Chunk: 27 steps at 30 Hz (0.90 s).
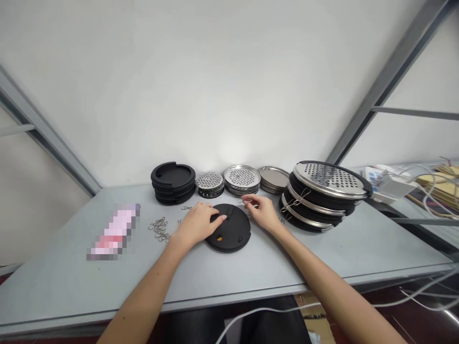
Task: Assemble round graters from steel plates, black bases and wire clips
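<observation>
1. Counting one black disc mid-table, our left hand spread on it.
2. Our right hand pinches one wire clip near its far edge.
3. We count four low stacks behind, one bigger stack right; clip pile left, overlapping, uncountable.

My left hand and right hand are showing bare, slender fingers. My left forearm and right forearm are running slim and uncovered as far as the view is reaching, narrowing toward the wrists. Two tiny dark spots are marking my left forearm, one nearer the wrist, one farther up.
</observation>
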Tool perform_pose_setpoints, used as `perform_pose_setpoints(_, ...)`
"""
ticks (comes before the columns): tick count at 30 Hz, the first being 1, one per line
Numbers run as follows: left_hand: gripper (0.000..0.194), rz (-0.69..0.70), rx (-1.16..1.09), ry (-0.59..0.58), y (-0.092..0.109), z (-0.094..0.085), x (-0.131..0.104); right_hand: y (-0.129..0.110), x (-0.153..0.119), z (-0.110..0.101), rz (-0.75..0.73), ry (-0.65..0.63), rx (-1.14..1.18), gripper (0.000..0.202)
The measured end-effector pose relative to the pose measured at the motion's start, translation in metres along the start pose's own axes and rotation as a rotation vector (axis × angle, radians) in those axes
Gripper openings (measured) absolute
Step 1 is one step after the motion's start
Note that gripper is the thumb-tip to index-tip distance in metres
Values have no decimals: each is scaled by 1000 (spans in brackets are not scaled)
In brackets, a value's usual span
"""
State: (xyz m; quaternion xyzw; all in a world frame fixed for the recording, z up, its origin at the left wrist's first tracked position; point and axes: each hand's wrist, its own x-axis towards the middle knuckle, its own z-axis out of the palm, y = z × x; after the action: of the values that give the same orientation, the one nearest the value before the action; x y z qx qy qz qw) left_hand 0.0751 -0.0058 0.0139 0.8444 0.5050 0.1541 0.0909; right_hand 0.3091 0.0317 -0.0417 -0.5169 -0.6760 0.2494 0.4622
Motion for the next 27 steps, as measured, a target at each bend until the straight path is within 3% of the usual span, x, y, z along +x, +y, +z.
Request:
perform_pose_setpoints(7, 28, -91, 26, 143, -8, 11, 10, -10, -4, 7, -59, -43, 14, 20)
perform_pose_setpoints(12, 30, 49, -151, 235, -17, 28, 16, -16, -7, 15, -80, -89, 20, 19)
perform_pose_setpoints(14, 37, 96, -219, 210, -18, 32, 18, -17, -9, 17, -111, -120, -26, 19)
perform_pose_setpoints(18, 36, 58, -263, 109, -20, 29, 18, -17, -11, 17, -151, -138, -114, 21)
perform_pose_setpoints(23, 39, 4, -161, 30, -17, 13, 10, -12, -10, 15, -198, -186, -138, 23)
perform_pose_setpoints(27, 42, 23, -68, 8, -12, 12, 7, -10, -10, 14, -255, -206, -141, 23)
